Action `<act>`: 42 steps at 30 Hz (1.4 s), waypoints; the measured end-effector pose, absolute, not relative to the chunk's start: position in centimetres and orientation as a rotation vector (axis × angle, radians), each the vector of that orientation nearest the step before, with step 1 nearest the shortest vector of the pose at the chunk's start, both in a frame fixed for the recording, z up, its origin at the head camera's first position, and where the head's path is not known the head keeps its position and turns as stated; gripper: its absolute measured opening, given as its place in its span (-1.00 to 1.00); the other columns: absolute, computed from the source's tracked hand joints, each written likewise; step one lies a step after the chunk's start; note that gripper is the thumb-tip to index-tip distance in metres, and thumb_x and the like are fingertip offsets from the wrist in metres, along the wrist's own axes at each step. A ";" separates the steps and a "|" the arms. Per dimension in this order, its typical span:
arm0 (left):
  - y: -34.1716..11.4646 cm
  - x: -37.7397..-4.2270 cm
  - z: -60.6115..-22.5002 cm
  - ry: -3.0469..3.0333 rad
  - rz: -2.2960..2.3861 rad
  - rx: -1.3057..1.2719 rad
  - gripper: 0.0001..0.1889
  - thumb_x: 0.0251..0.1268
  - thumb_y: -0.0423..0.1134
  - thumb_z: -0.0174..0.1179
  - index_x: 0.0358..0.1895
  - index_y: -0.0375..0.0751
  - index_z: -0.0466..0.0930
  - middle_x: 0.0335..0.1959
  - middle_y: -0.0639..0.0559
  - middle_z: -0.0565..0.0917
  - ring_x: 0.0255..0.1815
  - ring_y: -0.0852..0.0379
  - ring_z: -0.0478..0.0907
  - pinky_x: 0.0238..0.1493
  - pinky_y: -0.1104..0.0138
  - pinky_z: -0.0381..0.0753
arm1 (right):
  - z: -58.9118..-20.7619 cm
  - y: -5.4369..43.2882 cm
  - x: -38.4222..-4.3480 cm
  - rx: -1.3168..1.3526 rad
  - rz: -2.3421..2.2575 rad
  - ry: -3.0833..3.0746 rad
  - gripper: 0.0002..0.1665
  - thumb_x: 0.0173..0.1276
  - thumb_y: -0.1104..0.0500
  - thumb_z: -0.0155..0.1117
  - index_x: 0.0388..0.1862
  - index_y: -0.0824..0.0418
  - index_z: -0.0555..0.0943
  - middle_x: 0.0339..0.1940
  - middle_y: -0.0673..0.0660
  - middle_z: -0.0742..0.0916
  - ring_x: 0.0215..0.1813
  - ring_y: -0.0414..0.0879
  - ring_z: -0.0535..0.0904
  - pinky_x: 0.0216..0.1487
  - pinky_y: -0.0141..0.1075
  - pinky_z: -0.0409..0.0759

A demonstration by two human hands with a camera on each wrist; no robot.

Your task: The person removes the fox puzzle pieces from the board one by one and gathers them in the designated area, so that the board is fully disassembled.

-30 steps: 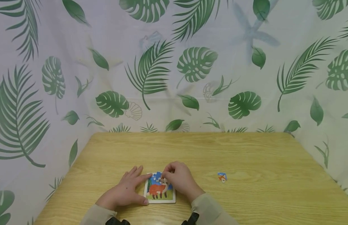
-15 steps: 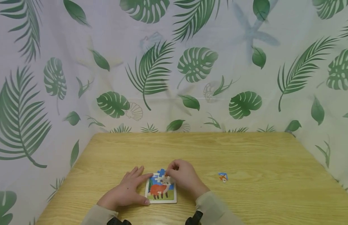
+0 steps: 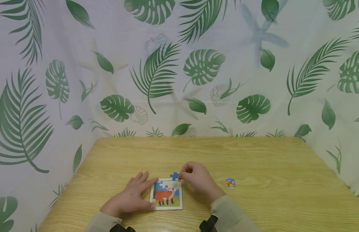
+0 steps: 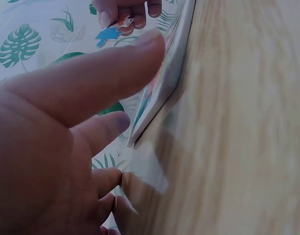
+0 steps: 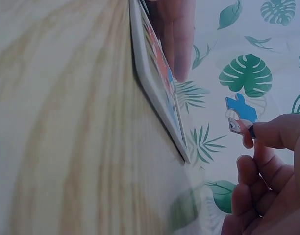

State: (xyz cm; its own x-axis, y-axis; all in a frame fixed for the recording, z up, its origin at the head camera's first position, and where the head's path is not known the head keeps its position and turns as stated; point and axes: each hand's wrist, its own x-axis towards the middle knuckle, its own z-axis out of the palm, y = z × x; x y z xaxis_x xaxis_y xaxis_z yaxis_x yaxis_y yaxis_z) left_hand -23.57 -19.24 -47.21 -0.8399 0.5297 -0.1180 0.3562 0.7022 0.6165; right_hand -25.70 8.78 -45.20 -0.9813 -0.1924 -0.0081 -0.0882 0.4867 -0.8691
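Right hand (image 3: 199,181) pinches a blue jigsaw piece (image 3: 174,176), partly finger-hidden, raised near a framed animal puzzle (image 3: 165,196)'s far edge; spread left hand (image 3: 131,195) touches its left side. Sleeves (image 3: 103,222) cropped; wood-grain table (image 3: 272,206), leaf-print backdrop (image 3: 167,120).

No lettering, brand, number or sign can be read on the animal jigsaw puzzle (image 3: 165,195), the held jigsaw piece (image 5: 244,108), the loose jigsaw piece (image 3: 230,183), the leaf-print backdrop (image 3: 203,66) or the black wrist cameras (image 3: 209,223) (these being small and dark).
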 end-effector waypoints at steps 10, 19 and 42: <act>-19.7 -23.4 -46.9 2.576 0.892 0.759 -0.16 0.13 0.20 0.41 0.51 0.12 0.39 0.63 -0.34 -0.10 0.61 -0.37 -0.37 0.47 -0.31 -0.41 | -45.2 11.0 -25.7 -0.229 -1.515 2.652 -0.88 0.36 0.12 0.35 -0.39 0.08 0.64 -0.35 -0.06 0.72 -0.30 -0.07 0.50 -0.27 -0.22 0.46; -20.1 -23.3 -46.2 2.529 0.851 0.843 -0.34 0.23 0.23 0.32 0.42 0.24 0.51 0.63 -0.35 -0.11 0.58 -0.45 -0.43 0.43 -0.37 -0.45 | -45.3 12.6 -26.0 -0.200 -1.457 2.730 -0.88 0.36 0.10 0.35 -0.39 0.04 0.66 -0.36 -0.08 0.70 -0.30 -0.09 0.50 -0.27 -0.22 0.47; -19.9 -23.3 -47.1 2.562 0.934 0.757 -0.07 0.10 0.13 0.46 0.54 -0.08 0.30 0.63 -0.20 0.03 0.62 -0.35 -0.36 0.48 -0.29 -0.39 | -44.8 18.7 -26.1 -0.261 -1.253 2.747 -0.85 0.42 0.13 0.31 -0.37 0.09 0.69 -0.29 -0.02 0.69 -0.27 -0.08 0.50 -0.26 -0.21 0.48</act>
